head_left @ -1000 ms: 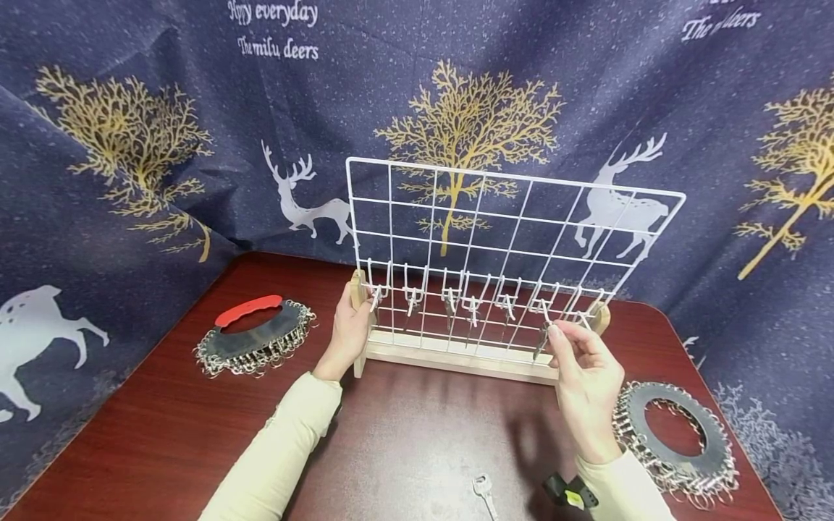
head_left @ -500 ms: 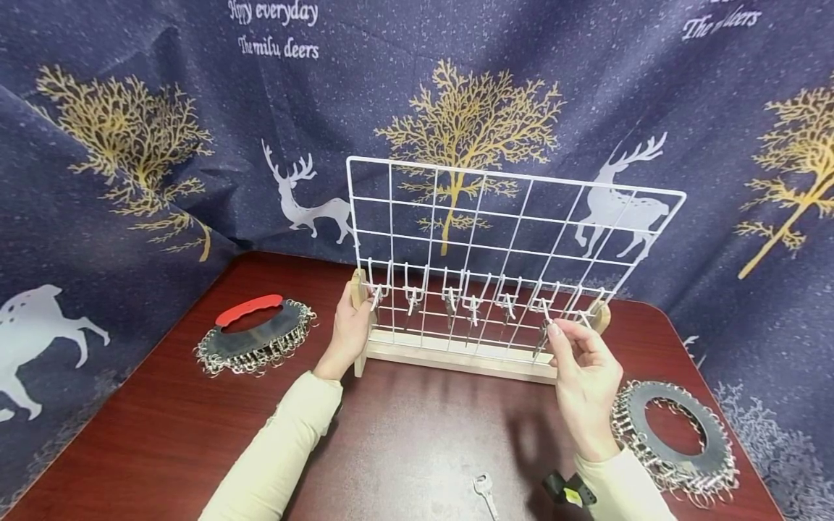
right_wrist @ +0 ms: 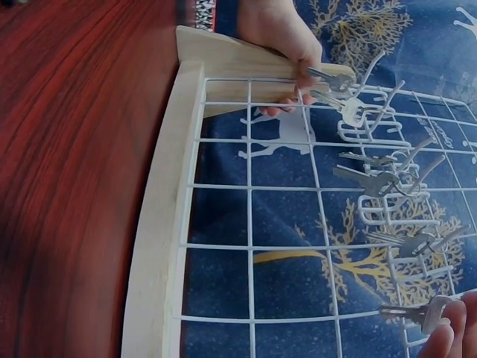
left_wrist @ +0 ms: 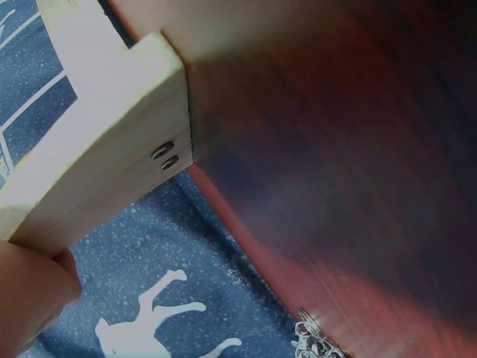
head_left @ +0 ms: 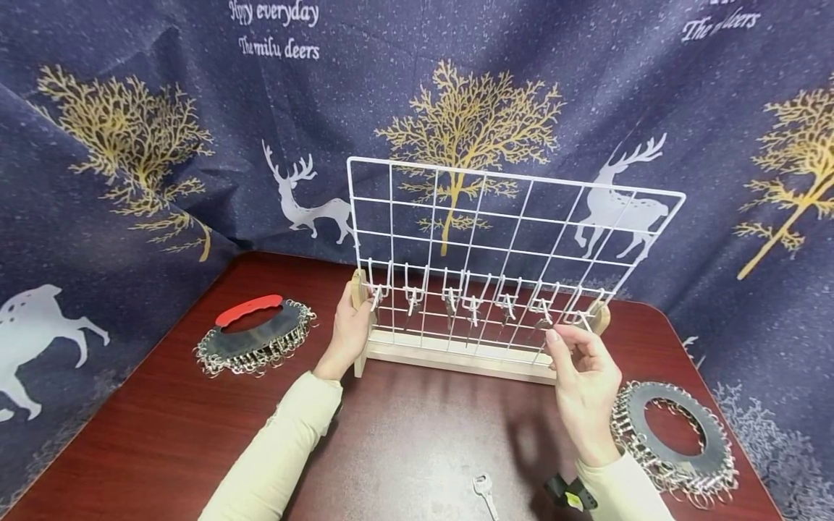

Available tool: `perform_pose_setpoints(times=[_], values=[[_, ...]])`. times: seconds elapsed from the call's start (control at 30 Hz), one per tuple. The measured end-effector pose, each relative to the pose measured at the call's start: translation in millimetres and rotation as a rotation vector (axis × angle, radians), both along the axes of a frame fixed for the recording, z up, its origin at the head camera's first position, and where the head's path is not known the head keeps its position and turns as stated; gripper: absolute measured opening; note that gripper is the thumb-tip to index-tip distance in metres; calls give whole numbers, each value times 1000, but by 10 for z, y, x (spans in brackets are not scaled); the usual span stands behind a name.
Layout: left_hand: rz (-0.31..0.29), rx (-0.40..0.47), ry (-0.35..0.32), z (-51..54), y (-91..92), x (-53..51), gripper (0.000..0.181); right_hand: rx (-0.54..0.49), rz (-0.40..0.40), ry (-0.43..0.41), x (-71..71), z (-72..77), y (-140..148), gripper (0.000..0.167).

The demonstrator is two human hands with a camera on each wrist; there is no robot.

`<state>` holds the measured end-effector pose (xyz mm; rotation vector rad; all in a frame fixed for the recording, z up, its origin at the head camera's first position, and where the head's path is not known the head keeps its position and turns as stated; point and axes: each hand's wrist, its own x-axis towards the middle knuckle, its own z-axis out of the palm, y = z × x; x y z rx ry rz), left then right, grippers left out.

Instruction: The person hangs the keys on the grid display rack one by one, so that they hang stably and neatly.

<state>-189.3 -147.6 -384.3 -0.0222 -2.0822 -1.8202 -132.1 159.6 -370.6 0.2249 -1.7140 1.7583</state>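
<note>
My left hand [head_left: 352, 329] grips the wooden end post [head_left: 358, 289] of a white wire grid rack [head_left: 456, 217]. The left wrist view shows part of that hand at the post's edge [left_wrist: 97, 164]. White hooks run along the grid's lower part, with several metal keys [right_wrist: 414, 242] hanging from them, blades down. At the right end of the row, my right hand [head_left: 586, 387] pinches the bow of a key [right_wrist: 432, 313] with thumb and finger. The key sits at a hook [head_left: 544, 310], and the fingers partly cover it. One more hook [head_left: 576, 316] lies just beyond that hand.
A loose key [head_left: 483, 488] lies on the red-brown table [head_left: 397, 449] near the front. To the left is a ringed plate with a red handle [head_left: 249, 310]. A round ring plate [head_left: 677, 434] lies right, beside my forearm. Deer-patterned cloth [head_left: 280, 87] hangs behind.
My right hand's fingertips have shifted slightly downward at the right-end key, and the hook above it shows more. My left hand and the rack have stayed in place.
</note>
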Motion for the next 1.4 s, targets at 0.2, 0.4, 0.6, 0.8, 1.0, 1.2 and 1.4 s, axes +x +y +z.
perform_pose_setpoints(times=[0.2, 0.4, 0.6, 0.8, 1.0, 1.2, 1.4], values=[[-3, -3, -4, 2, 1, 7, 20, 52, 20, -9, 28, -10, 2, 17], [-8, -7, 5, 6, 4, 9, 18, 106, 61, -31, 79, -19, -12, 16], [1, -9, -13, 11, 3, 9, 21, 226, 24, -113, 112, -99, -33, 13], [4, -16, -9, 5, 1, 7, 18, 359, 105, -225, 176, -203, -42, 12], [6, -11, -6, -2, 3, 1, 18, 616, 335, -313, 261, -335, -6, 11], [7, -12, -33, -1, 5, 3, 18, 842, 607, -367, 343, -452, 52, 15], [1, -7, -13, 0, 8, 0, 18, 947, 776, -355, 404, -498, 70, 17]])
